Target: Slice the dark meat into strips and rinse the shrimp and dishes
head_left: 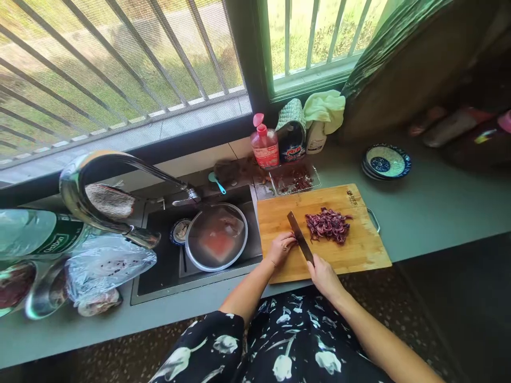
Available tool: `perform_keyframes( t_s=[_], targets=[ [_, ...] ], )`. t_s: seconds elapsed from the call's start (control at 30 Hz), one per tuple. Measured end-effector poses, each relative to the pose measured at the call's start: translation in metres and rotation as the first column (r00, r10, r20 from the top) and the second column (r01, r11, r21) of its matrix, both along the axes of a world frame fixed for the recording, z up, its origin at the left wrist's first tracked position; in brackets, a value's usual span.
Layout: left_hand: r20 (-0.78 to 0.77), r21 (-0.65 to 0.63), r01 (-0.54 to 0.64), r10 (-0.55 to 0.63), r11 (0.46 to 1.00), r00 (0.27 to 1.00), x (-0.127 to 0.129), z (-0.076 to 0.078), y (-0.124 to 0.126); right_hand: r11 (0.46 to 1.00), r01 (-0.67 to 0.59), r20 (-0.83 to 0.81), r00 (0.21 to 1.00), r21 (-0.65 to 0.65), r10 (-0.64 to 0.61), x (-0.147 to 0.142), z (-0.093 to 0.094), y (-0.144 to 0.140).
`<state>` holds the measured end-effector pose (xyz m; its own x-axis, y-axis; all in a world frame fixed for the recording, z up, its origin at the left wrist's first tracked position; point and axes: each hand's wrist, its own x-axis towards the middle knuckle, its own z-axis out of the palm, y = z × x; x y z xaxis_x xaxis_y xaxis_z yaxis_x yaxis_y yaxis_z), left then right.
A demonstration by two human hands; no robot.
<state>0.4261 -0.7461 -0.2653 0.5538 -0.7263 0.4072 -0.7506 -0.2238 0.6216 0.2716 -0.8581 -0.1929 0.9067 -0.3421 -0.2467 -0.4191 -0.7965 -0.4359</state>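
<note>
Gripping the handle of a broad, dark-bladed knife point(300, 238), the right hand point(324, 276) is closing around it near the front edge of a rectangular bamboo cutting board point(359, 250) lying flat on the smooth grey-green table point(431, 207). The left hand point(280, 248) is curling loosely, its fingertips touching the blade's flat side. Just right of the blade, a ragged heap of purple shredded strips point(328, 224) is sitting on the board's pale grain. Left of the board, a round shiny steel bowl point(216, 236) is resting in the dark sink point(159, 276) under a curved chrome faucet point(104, 186). Behind the board, a pink plastic bottle point(265, 146) is standing upright, and a patterned blue-and-white bowl point(386, 161) is sitting well apart.
</note>
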Motion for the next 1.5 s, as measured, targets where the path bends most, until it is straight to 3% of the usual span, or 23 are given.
perform_keyframes(
  t_s=[0.43, 0.73, 0.93, 1.07, 1.2, 1.4, 1.5],
  targets=[
    [0.071, 0.077, -0.010, 0.004, 0.997, 0.997, -0.005, 0.003, 0.001, 0.999, 0.036, 0.081, 0.996, 0.000, -0.036, -0.015, -0.011, 0.007],
    [0.048, 0.091, 0.002, -0.006, 0.996, 0.999, -0.004, 0.009, 0.002, 0.991, 0.097, 0.170, 0.979, 0.097, -0.112, -0.031, -0.020, 0.009],
    [0.041, 0.087, 0.015, -0.018, 0.996, 0.999, -0.003, 0.011, 0.003, 0.998, 0.063, 0.142, 0.988, 0.024, -0.065, -0.032, -0.022, 0.010],
    [0.042, 0.098, 0.017, -0.021, 0.995, 0.999, -0.002, 0.012, 0.003, 1.000, 0.018, 0.088, 0.996, -0.010, -0.017, -0.018, -0.017, 0.008],
    [0.052, 0.100, 0.024, -0.029, 0.995, 0.998, -0.001, 0.011, 0.005, 1.000, -0.006, 0.049, 0.999, 0.007, 0.006, -0.005, -0.012, 0.001],
    [0.043, 0.087, 0.024, -0.028, 0.996, 0.999, 0.000, 0.006, 0.007, 0.998, -0.016, -0.015, 1.000, 0.053, 0.017, -0.014, -0.011, 0.000],
    [0.041, 0.080, 0.015, -0.019, 0.997, 0.999, -0.001, 0.003, 0.008, 0.999, 0.005, -0.060, 0.998, 0.044, -0.002, -0.005, -0.011, 0.001]
  ],
)
